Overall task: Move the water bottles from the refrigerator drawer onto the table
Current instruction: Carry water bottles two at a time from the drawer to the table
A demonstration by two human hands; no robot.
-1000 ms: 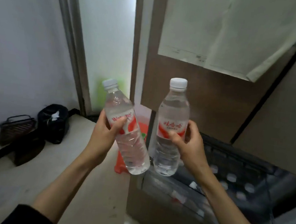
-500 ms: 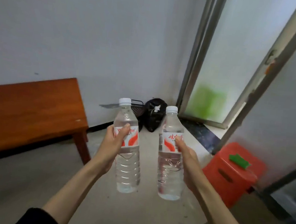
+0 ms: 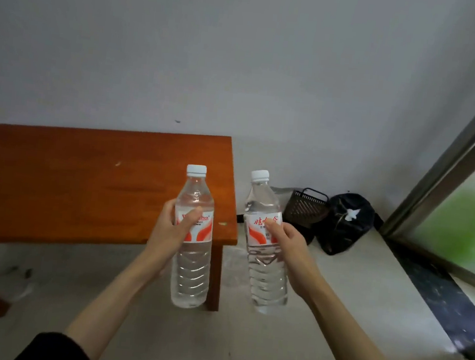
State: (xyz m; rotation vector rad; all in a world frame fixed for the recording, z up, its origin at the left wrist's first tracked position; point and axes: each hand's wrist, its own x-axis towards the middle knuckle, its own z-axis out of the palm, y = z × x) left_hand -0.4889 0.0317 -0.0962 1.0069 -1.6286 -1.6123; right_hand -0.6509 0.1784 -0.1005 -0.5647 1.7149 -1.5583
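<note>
Left hand: its grip wrapped the left bottle at the red-and-white label, thumb across the front, the bottle upright.
Right hand: its grip held the right bottle at the label, thumb on the front, the bottle leaning slightly with its cap toward the left.
Bottles: both were capped, full of clear water and carried in the air, near each other but apart; neither touched the counter.
Counter: a brown wooden top against the white wall; the left bottle appeared in front of its right end, the right bottle past its right edge, over the floor.
Step in hand: judged to be the carry to the counter, with the placing not yet done.
Advice: each base should have been lifted above the counter's edge, then lowered flat and well inside it.
Release: one grip should have loosened only once its bottle stood steady.
Risk: a full bottle set near the corner, or set down tilted, could have toppled to the floor.
Surroundings: a dark basket and a black bag sat on the floor by the wall.
</note>
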